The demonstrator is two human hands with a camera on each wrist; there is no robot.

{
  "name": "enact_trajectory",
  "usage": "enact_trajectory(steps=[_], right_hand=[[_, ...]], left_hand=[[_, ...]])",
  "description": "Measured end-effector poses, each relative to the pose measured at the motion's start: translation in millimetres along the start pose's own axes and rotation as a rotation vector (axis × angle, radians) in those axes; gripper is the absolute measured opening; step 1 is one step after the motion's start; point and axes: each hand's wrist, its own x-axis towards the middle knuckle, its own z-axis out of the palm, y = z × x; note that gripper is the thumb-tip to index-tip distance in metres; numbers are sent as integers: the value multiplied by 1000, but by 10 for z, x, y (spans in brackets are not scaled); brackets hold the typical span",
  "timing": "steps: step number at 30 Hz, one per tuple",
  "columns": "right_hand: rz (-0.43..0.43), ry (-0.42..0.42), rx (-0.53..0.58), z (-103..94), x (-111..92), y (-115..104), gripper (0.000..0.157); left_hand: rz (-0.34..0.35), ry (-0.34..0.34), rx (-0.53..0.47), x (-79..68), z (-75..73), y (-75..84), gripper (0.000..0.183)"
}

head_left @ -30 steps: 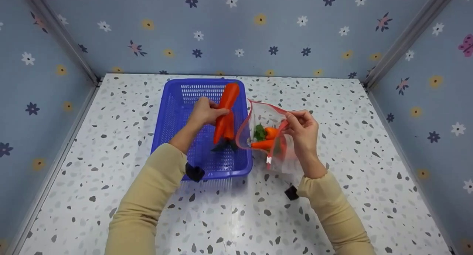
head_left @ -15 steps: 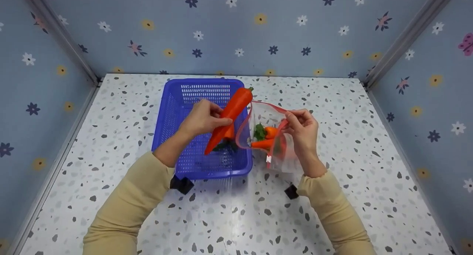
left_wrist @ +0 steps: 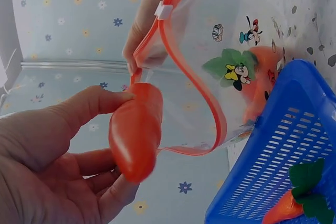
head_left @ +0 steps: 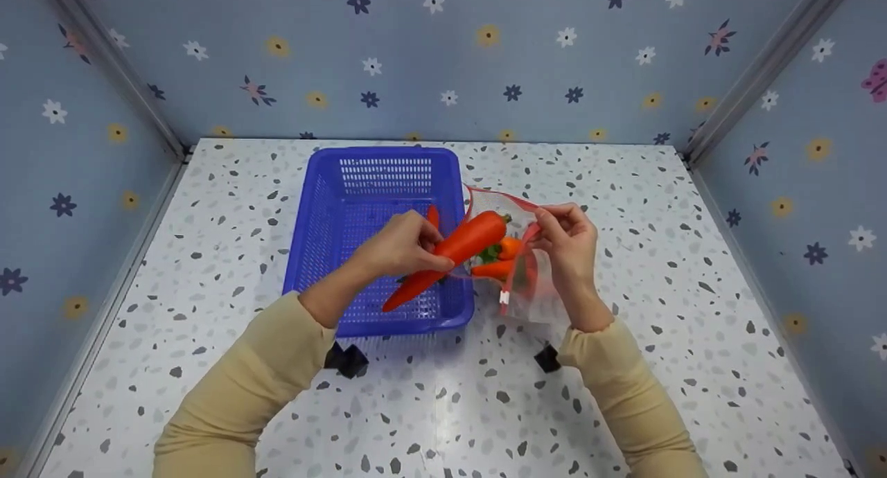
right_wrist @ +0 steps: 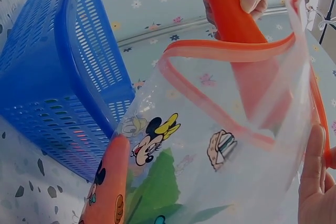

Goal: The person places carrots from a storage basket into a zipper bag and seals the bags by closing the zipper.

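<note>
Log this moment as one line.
left hand: grips red carrot at mouth of bag | right hand: holds bag edge | blue basket: leafy carrot inside

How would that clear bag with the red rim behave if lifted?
The clear bag is probably floppy: it looks thin and creased, and its red rim bends. Its weight would likely hang toward the orange items inside. It might slump if the right hand, pinching the rim, let go.

Head view: bright, even light; pale glare on bench (head_left: 442, 405), this side of hands (head_left: 403, 246); faint bluish shadow along near edge of basket (head_left: 402, 328). Wrist views: hazier, paler; in left, carrot (left_wrist: 137, 135) glossy, slightly soft.
</note>
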Motion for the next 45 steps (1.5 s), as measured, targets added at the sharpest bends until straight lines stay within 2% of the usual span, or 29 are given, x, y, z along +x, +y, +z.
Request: enact_trajectory(steps=[7,10,15,21,26,30,35,39,45], right_hand=[[37,29,-4,241,-181,-388,15],[52,34,8,280,-210,-456,11],[47,39,10,288,-224,-466,10],[24,36,16,253,-211,-407,12],[33,58,-22,268,-223,-425,10],[53,68,-12,276,-230,-444,10],[45,67,1,273,-234,-452,11],[58,65,-21,274,-228,-462,9],[36,58,-24,263,-219,-449,12]], left_hand=[[-7,-42,85,117,103,-10,33],[-11,-48,102,186,142,7,31],[1,-39,109,291,208,57,27],[65,4,108,386,274,123,23],[27,14,-9,451,309,150,22],[36,63,-117,469,311,135,22],[99,184,-226,460,286,54,18],[102,285,-240,457,266,-34,16],[73,348,-268,468,229,-196,16]])
